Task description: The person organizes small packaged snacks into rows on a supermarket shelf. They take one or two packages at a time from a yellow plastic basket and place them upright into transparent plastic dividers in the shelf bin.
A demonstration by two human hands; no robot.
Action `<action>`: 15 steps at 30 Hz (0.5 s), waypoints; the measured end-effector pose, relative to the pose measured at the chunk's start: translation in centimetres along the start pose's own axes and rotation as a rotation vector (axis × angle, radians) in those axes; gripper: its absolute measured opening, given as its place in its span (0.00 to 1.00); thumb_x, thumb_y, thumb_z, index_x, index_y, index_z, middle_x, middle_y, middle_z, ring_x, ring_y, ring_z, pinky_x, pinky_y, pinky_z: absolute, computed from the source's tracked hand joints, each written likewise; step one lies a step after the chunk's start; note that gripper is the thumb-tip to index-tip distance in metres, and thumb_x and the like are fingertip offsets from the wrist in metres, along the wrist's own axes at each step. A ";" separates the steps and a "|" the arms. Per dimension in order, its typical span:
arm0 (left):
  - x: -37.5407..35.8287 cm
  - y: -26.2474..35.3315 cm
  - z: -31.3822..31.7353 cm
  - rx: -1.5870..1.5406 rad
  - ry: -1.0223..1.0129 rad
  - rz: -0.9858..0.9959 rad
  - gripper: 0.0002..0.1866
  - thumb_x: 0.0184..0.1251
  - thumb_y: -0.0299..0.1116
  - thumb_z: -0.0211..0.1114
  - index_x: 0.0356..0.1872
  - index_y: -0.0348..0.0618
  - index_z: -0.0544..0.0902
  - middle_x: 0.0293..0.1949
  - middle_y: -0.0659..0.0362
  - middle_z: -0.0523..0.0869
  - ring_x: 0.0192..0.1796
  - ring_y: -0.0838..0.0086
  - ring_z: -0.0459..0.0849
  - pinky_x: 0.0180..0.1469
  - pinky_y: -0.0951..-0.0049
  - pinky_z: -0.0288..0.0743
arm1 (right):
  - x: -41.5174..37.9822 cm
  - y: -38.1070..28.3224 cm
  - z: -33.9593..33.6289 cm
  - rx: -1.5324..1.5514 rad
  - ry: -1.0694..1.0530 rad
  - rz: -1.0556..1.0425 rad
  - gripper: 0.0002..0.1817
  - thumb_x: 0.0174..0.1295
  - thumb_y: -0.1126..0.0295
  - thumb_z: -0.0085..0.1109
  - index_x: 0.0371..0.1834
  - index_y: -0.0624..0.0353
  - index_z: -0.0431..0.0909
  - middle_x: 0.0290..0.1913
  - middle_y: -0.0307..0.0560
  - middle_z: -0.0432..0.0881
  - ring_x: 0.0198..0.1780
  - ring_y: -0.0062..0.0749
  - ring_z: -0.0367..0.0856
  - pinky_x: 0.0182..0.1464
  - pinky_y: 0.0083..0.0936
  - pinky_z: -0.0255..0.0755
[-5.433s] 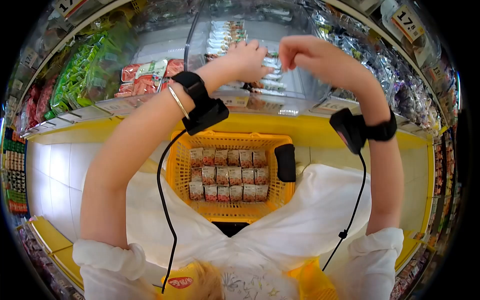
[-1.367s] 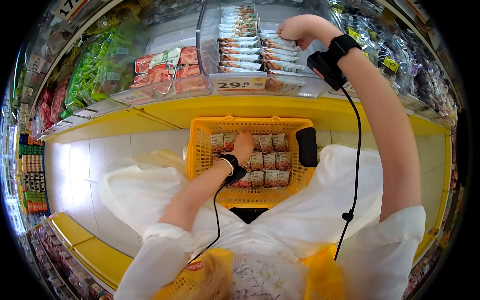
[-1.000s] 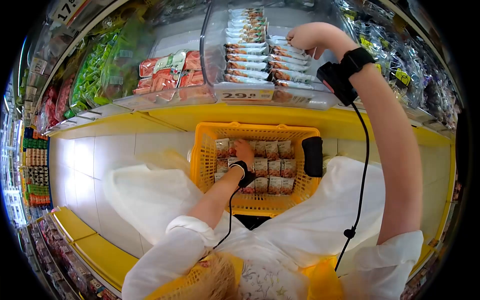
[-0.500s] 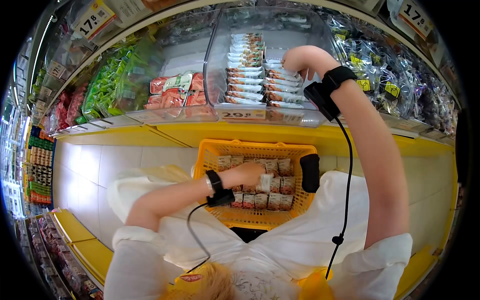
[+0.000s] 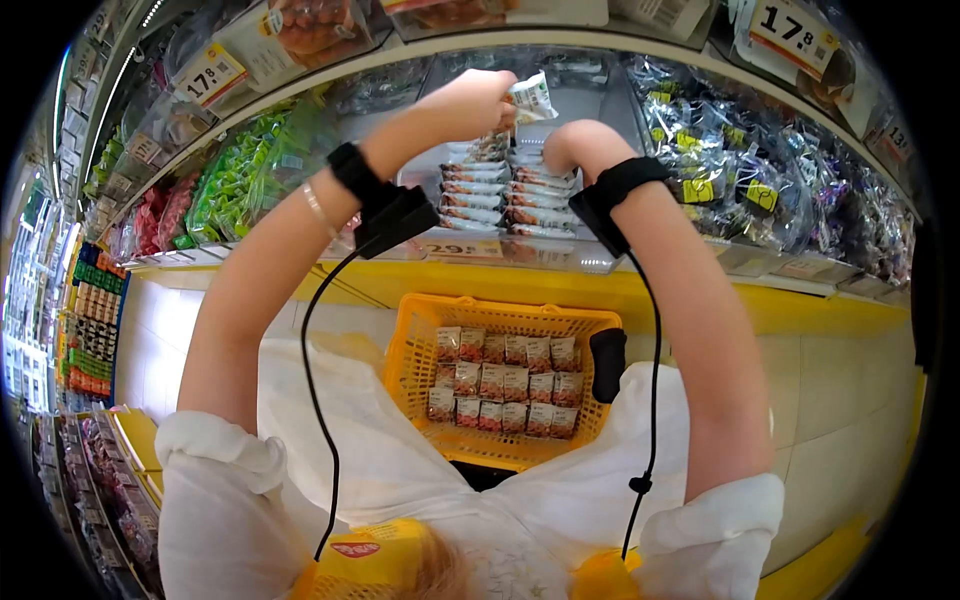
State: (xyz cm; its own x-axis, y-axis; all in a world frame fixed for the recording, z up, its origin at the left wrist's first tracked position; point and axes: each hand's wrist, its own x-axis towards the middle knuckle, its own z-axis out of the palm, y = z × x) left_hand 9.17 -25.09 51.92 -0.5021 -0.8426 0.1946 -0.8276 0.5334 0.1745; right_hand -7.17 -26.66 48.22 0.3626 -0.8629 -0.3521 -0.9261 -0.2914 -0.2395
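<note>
My left hand (image 5: 478, 106) is raised over the clear bin (image 5: 605, 95) on the shelf, its fingers closed on a small white snack packet (image 5: 534, 97). Below it, the same sort of packets stand in two rows, a left row (image 5: 472, 190) and a right row (image 5: 541, 195). My right hand (image 5: 582, 148) is bent down at the back of the right row; its fingertips are hidden, so its grip does not show. Between my knees sits a yellow basket (image 5: 455, 447) with several small brown-and-white packets (image 5: 515, 384) laid in rows.
Green bags (image 5: 250, 165) fill the bin space to the left, and dark bags with yellow labels (image 5: 745, 180) lie to the right. A yellow shelf base (image 5: 700, 300) runs behind the basket. Price tags (image 5: 795, 38) hang from the shelf above.
My left hand has moved from over the basket up to the bin and now holds a packet there. My right hand stays at the right row. The basket's packets are uncovered.
</note>
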 end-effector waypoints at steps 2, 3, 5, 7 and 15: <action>2.3 -0.1 1.1 -0.010 -0.039 -0.073 0.13 0.61 0.32 0.59 0.43 0.33 0.76 0.33 0.44 0.83 0.39 0.51 0.82 0.41 0.63 0.75 | 0.0 -0.2 -0.7 -0.105 -0.085 -0.046 0.20 0.54 0.71 0.48 0.49 0.68 0.76 0.47 0.62 0.80 0.39 0.49 0.83 0.42 0.39 0.76; 3.4 -0.4 2.0 -0.065 -0.006 -0.075 0.14 0.61 0.31 0.59 0.44 0.33 0.76 0.34 0.44 0.84 0.39 0.53 0.83 0.41 0.63 0.75 | -0.2 -0.4 -0.6 -0.196 -0.042 -0.087 0.19 0.52 0.72 0.49 0.48 0.66 0.77 0.48 0.61 0.80 0.43 0.52 0.80 0.45 0.39 0.74; 4.9 -1.4 3.6 -0.188 -0.095 -0.011 0.15 0.60 0.30 0.59 0.46 0.33 0.76 0.35 0.44 0.84 0.39 0.54 0.83 0.41 0.62 0.75 | -0.5 -0.1 -0.1 -0.266 0.024 -0.129 0.19 0.50 0.72 0.50 0.47 0.59 0.79 0.50 0.61 0.78 0.50 0.55 0.76 0.50 0.37 0.72; 6.1 -2.1 4.9 -0.122 -0.274 0.000 0.15 0.61 0.31 0.58 0.47 0.33 0.77 0.38 0.44 0.84 0.41 0.53 0.83 0.43 0.61 0.75 | -0.2 -0.1 0.3 -0.260 0.038 -0.126 0.18 0.50 0.72 0.50 0.46 0.59 0.79 0.51 0.61 0.77 0.51 0.56 0.76 0.50 0.37 0.72; 5.3 -2.6 7.4 0.156 -0.338 0.143 0.14 0.62 0.32 0.55 0.47 0.39 0.79 0.45 0.44 0.82 0.46 0.48 0.78 0.49 0.57 0.71 | -0.1 -0.3 0.6 -0.140 0.099 -0.072 0.16 0.48 0.72 0.53 0.42 0.59 0.81 0.48 0.60 0.79 0.48 0.56 0.77 0.49 0.37 0.73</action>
State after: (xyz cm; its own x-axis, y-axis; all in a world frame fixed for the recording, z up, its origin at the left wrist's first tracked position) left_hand 6.81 -31.51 45.33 -0.6475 -0.7515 -0.1265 -0.7587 0.6512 0.0145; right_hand -6.84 -26.27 47.83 0.4225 -0.8722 -0.2467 -0.9063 -0.4022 -0.1300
